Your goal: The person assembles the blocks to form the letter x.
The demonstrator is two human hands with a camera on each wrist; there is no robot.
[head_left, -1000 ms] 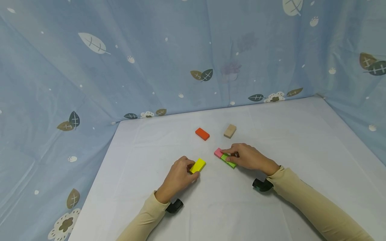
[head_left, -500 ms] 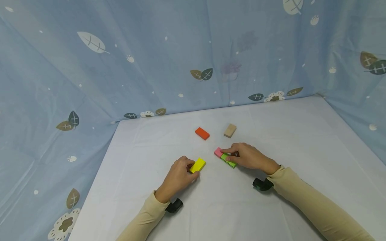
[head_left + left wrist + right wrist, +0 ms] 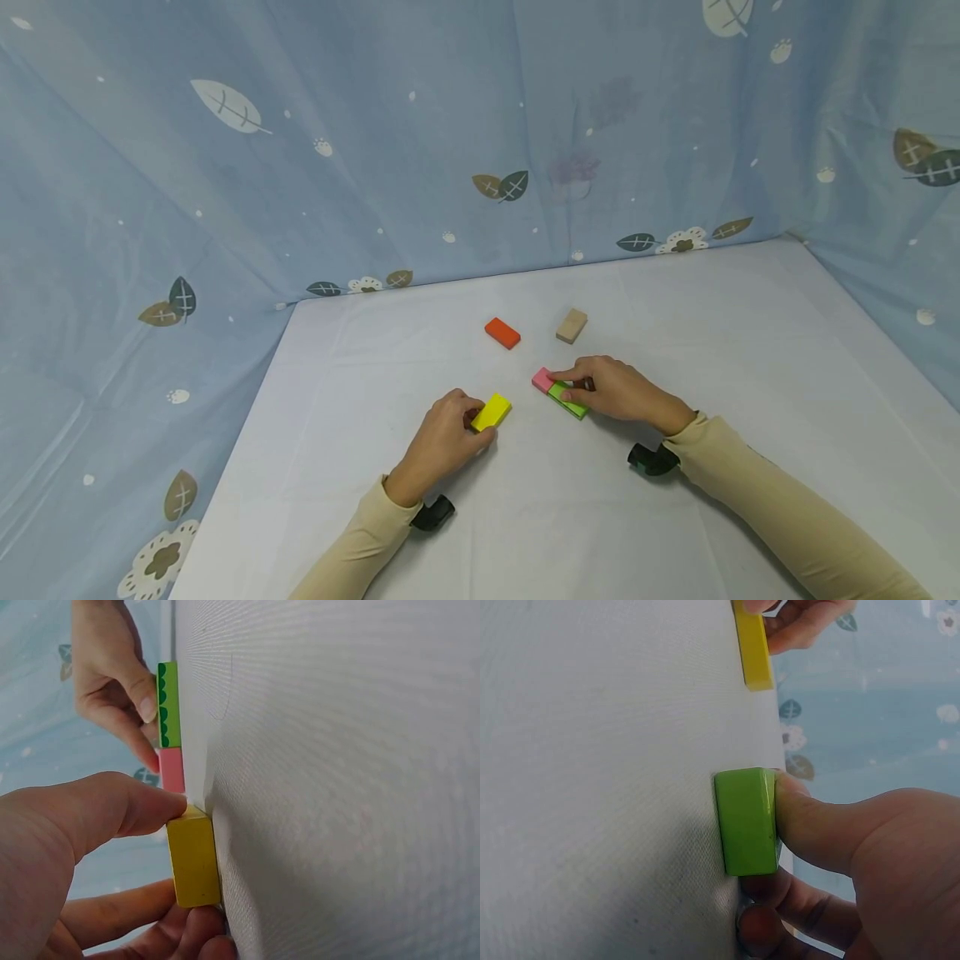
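Note:
A yellow block (image 3: 491,412) lies flat on the white cloth, and my left hand (image 3: 444,433) pinches it between thumb and fingers. The left wrist view shows the thumb at one edge of the yellow block and the fingers along the opposite side. To the right, a green block (image 3: 570,400) with a darker scalloped edge sits end to end with a pink block (image 3: 543,380). My right hand (image 3: 617,390) grips the green block, thumb on its near top edge, while the index fingertip touches the pink block. Its other fingers are partly hidden behind the green block.
Farther back lie an orange-red block (image 3: 502,332) and a plain wooden block (image 3: 572,326), apart from each other. A blue curtain (image 3: 420,150) with leaf prints hangs behind the white-covered table (image 3: 360,350) and along its sides.

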